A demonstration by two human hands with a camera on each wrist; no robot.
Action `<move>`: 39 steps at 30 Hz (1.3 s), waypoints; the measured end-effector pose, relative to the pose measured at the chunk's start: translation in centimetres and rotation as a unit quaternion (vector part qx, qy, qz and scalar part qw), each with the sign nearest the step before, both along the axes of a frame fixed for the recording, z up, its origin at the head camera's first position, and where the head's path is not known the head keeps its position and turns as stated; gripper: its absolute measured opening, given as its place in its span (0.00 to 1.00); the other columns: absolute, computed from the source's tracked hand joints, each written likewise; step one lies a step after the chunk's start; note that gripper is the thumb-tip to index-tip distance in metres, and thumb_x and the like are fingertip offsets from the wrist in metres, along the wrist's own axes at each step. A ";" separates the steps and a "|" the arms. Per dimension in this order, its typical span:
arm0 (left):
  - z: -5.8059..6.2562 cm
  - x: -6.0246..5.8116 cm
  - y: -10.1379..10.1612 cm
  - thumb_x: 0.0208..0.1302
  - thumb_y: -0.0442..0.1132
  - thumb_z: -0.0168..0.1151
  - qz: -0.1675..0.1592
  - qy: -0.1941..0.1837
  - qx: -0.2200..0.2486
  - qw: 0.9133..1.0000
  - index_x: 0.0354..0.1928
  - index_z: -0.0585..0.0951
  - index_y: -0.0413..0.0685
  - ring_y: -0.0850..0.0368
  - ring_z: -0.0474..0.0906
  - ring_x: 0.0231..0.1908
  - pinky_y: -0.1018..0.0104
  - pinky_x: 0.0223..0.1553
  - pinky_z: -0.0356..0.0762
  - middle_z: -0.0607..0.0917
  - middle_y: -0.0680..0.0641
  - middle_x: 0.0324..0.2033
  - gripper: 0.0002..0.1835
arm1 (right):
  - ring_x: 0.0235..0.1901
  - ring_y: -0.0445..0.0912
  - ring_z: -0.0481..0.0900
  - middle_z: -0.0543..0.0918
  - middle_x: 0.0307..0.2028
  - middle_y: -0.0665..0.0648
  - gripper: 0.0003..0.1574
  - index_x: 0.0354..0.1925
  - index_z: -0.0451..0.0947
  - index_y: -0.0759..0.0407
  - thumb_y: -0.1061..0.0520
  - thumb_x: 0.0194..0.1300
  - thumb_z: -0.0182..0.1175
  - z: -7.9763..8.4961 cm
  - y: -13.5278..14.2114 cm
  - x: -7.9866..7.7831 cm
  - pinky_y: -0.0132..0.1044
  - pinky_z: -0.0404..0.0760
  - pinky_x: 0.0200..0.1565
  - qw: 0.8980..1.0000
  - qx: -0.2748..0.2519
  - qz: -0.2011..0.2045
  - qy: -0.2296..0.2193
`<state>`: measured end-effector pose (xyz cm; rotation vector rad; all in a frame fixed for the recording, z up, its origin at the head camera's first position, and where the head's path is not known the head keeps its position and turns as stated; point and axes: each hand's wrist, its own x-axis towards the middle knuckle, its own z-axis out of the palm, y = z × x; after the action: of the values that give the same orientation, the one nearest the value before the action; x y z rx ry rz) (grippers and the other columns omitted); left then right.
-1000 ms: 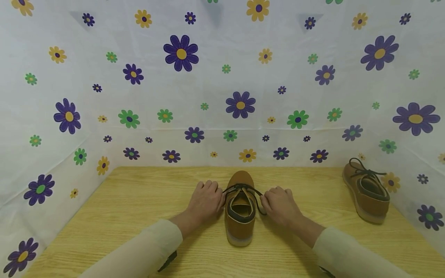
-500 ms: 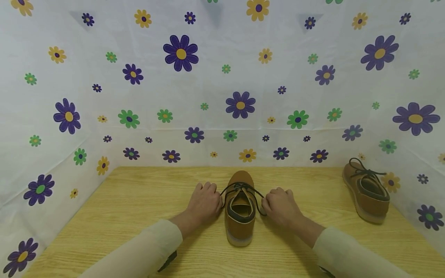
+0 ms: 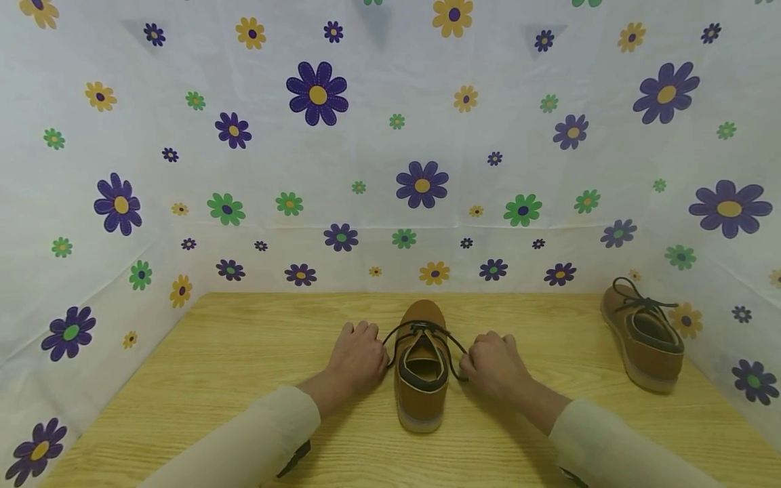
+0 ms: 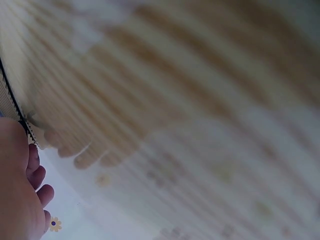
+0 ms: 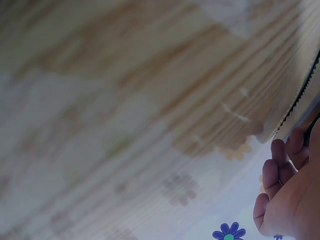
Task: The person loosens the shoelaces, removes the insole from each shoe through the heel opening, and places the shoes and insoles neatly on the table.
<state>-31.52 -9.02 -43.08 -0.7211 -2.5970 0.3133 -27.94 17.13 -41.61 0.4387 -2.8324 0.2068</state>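
Observation:
A brown lace-up shoe stands on the table, toe pointing away and heel toward me. Its dark shoelace crosses at the front of the opening and stretches out to both sides. Left of the shoe, my left hand pinches one side of the lace with curled fingers. On the other side, my right hand pinches the lace in the same way, knuckles up. In the wrist views, the curled fingers of the left hand and the right hand show at the frame edges.
A second brown shoe, its dark lace tied in a bow, stands at the right near the side wall. White flower-printed cloth encloses the wood-grain table at the back and sides.
My left hand has moved slightly left and my right hand slightly right, each drawing its side of the shoelace outward. Both shoes have stayed put.

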 end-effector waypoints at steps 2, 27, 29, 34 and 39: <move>0.0 0.0 0.0 0.63 0.46 0.49 0.002 -0.005 -0.001 1.000 0.10 0.67 0.53 0.55 0.57 0.24 0.61 0.30 0.51 0.67 0.52 0.22 0.22 | 0.24 0.42 0.63 0.68 0.17 0.44 0.28 0.05 0.64 0.46 0.52 0.60 0.50 0.0 0.0 0.0 0.43 0.61 0.35 1.000 0.001 -0.002 -0.005; 0.4 0.3 -0.1 0.58 0.51 0.53 0.029 -0.055 -0.005 0.998 0.10 0.71 0.53 0.53 0.64 0.28 0.58 0.34 0.59 0.71 0.51 0.24 0.21 | 0.25 0.44 0.65 0.72 0.23 0.49 0.18 0.07 0.66 0.49 0.51 0.47 0.57 0.0 0.3 0.2 0.49 0.61 0.38 0.997 0.038 -0.045 -0.043; 0.4 0.3 0.0 0.57 0.51 0.54 0.028 -0.053 -0.004 0.998 0.10 0.71 0.53 0.53 0.63 0.29 0.58 0.34 0.59 0.70 0.51 0.26 0.20 | 0.24 0.44 0.65 0.71 0.22 0.49 0.18 0.08 0.66 0.50 0.51 0.48 0.57 0.0 0.3 0.2 0.49 0.61 0.37 0.997 0.039 -0.047 -0.048; 0.3 0.3 -0.1 0.55 0.49 0.55 0.026 -0.044 0.004 0.999 0.17 0.74 0.51 0.53 0.65 0.29 0.59 0.33 0.59 0.70 0.51 0.27 0.14 | 0.24 0.44 0.65 0.69 0.19 0.49 0.19 0.08 0.65 0.50 0.51 0.49 0.56 0.0 0.4 0.0 0.48 0.60 0.37 0.997 0.033 -0.047 -0.058; 0.3 0.3 -0.1 0.56 0.45 0.53 0.039 -0.062 0.001 0.997 0.30 0.74 0.47 0.54 0.68 0.30 0.60 0.33 0.61 0.72 0.50 0.26 0.09 | 0.23 0.44 0.64 0.69 0.18 0.48 0.21 0.06 0.64 0.49 0.51 0.51 0.54 -0.2 0.5 0.1 0.48 0.59 0.37 0.997 0.023 -0.045 -0.057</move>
<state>-31.22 -9.10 -42.74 -0.6580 -2.7476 0.2975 -27.89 17.62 -41.77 0.3179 -2.9664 0.1541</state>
